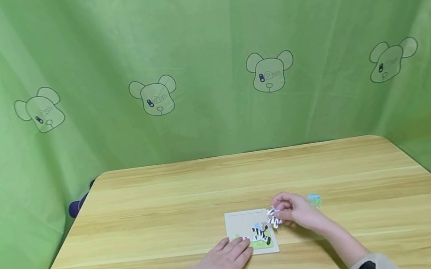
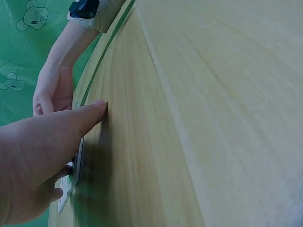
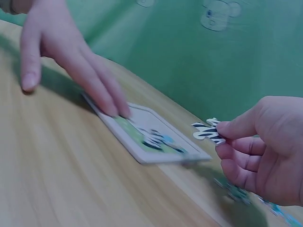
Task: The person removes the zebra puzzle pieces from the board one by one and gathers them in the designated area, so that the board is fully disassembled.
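Note:
A puzzle board (image 1: 246, 217) with a pale raised frame lies on the table, and its near part is filled with pieces showing a zebra on green. My left hand (image 1: 228, 268) rests with straight fingers on the board's near left part, covering some of the picture. Between thumb and fingers, my right hand (image 1: 296, 210) pinches a black-and-white striped puzzle piece (image 3: 208, 131), held just off the board's right edge. In the left wrist view the left hand (image 2: 42, 156) hides most of the board.
Beyond the right hand, a blue and green puzzle piece (image 1: 314, 199) lies on the wooden table (image 1: 158, 201). Green curtains (image 1: 214, 125) with bear-head drawings hang behind and at both sides. Something purple (image 1: 75, 208) shows past the table's left edge.

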Motion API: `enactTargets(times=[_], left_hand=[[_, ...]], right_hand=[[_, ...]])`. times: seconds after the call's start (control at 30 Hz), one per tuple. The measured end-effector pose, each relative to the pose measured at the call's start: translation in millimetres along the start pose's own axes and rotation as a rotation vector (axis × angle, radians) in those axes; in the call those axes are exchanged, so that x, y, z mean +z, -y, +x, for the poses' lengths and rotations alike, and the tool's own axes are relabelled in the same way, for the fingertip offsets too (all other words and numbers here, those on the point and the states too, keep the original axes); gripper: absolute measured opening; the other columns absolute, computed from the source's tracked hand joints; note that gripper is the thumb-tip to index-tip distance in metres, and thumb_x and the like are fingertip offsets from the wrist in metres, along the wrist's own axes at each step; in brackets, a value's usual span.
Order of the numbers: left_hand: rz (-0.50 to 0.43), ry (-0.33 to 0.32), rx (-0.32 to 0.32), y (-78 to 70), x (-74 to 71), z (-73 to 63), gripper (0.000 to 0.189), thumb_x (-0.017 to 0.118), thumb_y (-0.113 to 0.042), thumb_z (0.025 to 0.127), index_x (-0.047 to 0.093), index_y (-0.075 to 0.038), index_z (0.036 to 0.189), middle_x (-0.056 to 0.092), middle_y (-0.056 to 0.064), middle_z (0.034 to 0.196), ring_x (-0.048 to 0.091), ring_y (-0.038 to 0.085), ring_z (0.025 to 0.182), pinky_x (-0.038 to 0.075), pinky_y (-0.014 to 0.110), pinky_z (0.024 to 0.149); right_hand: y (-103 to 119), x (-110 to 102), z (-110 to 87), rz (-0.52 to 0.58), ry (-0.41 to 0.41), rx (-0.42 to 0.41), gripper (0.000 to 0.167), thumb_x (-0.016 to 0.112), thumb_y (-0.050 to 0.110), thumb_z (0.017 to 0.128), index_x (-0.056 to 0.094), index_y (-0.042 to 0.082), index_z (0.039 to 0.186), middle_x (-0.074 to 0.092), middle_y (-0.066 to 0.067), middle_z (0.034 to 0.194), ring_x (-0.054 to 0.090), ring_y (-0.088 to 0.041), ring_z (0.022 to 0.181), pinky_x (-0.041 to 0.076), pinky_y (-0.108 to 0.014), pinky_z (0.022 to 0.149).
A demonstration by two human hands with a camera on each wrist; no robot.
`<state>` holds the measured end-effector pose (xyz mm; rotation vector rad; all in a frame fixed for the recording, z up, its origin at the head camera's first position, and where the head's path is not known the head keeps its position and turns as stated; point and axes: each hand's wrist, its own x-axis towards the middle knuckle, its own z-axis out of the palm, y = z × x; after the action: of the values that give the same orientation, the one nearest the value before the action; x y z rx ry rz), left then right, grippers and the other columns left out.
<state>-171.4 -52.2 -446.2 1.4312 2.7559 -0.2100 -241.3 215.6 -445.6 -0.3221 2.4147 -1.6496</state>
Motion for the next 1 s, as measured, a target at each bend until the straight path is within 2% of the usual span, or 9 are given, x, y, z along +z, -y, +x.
enactTargets(times=[0.27,0.47,0.77,1.0], left_hand=[[-0.018,0.001,0.004,1.1,0.6,-1.4,0.076,0.032,-0.064,0.09,0.031,-0.012,0.145,0.024,0.005,0.151,0.022,0.018,0.138,0.023,0.038,0.11],[-0.017,-0.004,0.005,0.8,0.2,-3.0,0.075,0.033,-0.064,0.09,0.031,-0.013,0.145,0.024,0.006,0.151,0.022,0.018,0.138,0.024,0.039,0.11],[-0.03,-0.004,0.019,0.6,-0.6,-5.6,0.075,0.033,-0.064,0.09,0.03,-0.013,0.145,0.025,0.005,0.151,0.022,0.018,0.137,0.024,0.039,0.11],[-0.021,-0.017,0.021,1.4,-0.6,-6.4,0.074,0.037,-0.062,0.09,0.032,-0.013,0.144,0.027,0.005,0.15,0.024,0.019,0.137,0.024,0.039,0.11]], right_hand=[[-14.9,-34.7,-13.6,0.009,-0.028,0.05,0.035,0.064,0.004,0.082,0.05,-0.01,0.11,0.059,-0.008,0.082,0.054,-0.016,0.067,0.05,-0.026,0.058],[-24.6,-51.0,-21.7,-0.059,-0.057,0.099,0.033,0.064,0.006,0.083,0.053,-0.012,0.108,0.059,-0.007,0.082,0.054,-0.015,0.067,0.049,-0.023,0.057],[-30.8,-50.9,-25.1,-0.211,-0.151,0.149,0.026,0.067,0.005,0.081,0.059,-0.01,0.101,0.061,-0.005,0.075,0.055,-0.017,0.061,0.05,-0.025,0.052],[-29.5,-47.2,-24.0,-0.327,-0.222,0.134,0.019,0.068,0.006,0.079,0.063,-0.006,0.092,0.06,-0.003,0.069,0.052,-0.014,0.055,0.047,-0.023,0.047]])
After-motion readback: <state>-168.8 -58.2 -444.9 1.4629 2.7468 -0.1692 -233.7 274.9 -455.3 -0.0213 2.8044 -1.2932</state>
